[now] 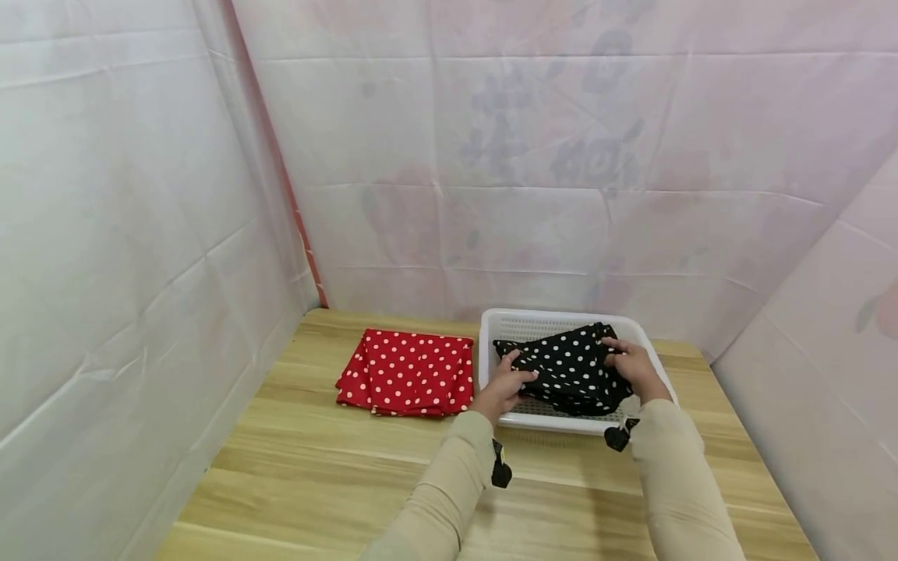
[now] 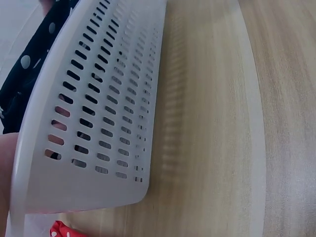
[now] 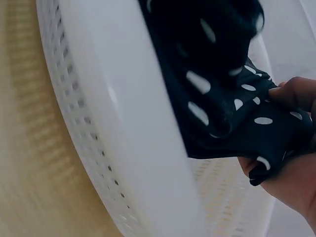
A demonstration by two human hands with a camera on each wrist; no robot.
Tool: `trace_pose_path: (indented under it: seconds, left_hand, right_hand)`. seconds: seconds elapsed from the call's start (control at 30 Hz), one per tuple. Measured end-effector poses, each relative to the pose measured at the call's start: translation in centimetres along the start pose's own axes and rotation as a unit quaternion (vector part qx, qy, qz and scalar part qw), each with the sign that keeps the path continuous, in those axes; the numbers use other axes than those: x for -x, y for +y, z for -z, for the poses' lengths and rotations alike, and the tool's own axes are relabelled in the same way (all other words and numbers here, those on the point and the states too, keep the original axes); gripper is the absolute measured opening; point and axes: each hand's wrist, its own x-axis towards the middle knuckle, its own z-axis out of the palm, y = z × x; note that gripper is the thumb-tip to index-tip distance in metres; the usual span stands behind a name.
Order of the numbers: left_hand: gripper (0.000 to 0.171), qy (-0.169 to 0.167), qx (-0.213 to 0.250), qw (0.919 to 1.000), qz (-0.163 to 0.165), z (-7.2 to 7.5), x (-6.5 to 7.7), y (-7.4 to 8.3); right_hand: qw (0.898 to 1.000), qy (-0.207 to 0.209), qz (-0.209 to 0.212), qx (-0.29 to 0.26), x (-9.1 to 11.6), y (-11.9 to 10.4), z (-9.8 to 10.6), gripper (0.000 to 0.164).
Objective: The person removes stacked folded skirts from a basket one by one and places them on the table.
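A black cloth with white polka dots point(image 1: 570, 365) lies bunched and folded in a white plastic basket point(image 1: 554, 423). At the cloth's left end, my left hand point(image 1: 500, 389) grips it near the basket's front left corner. My right hand point(image 1: 634, 369) pinches the right end; in the right wrist view the thumb and fingers of that hand point(image 3: 296, 182) are on either side of the dotted fabric point(image 3: 256, 118). Mostly the slotted basket wall point(image 2: 84, 190) fills the left wrist view, hiding much of the left hand.
Left of the basket, a red cloth with white dots point(image 1: 421, 372) lies folded on the wooden table point(image 1: 316, 475). Pale printed sheets point(image 1: 449, 156) hang behind the table and along both sides. The basket stands near the table's back edge.
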Motion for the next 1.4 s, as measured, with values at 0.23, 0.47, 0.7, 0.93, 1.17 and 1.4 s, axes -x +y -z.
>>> trace_pose_path:
  seconds: [0.23,0.47,0.7,0.93,1.17,1.4]
  left_hand:
    - [0.072,0.003,0.003,0.9997,-0.024,-0.3,0.3,1.2]
    - [0.074,-0.07,0.04,0.9954,-0.051,0.6,0.8,3.0]
    - [0.079,-0.108,0.044,0.9904,-0.075,1.7,1.6,3.7]
    - [0.088,-0.124,0.051,0.9864,-0.095,2.7,2.4,4.4]
    - [0.085,-0.128,0.047,0.9865,-0.09,3.3,2.8,4.9]
    - [0.084,-0.131,0.043,0.9866,-0.087,3.2,3.3,5.1]
  right_hand:
    - [0.991,0.007,0.001,-0.137,0.7,0.5,1.3,0.055]
    - [0.932,-0.084,0.02,-0.351,1.7,1.4,2.7,0.057]
    - [0.916,-0.17,0.041,-0.36,2.6,0.8,3.6,0.056]
    - [0.947,-0.143,0.055,-0.283,3.2,0.1,3.4,0.048]
    - [0.956,-0.12,0.079,-0.254,3.4,-0.7,3.2,0.047]
    - [0.958,-0.092,0.07,-0.262,4.5,-1.3,3.1,0.044]
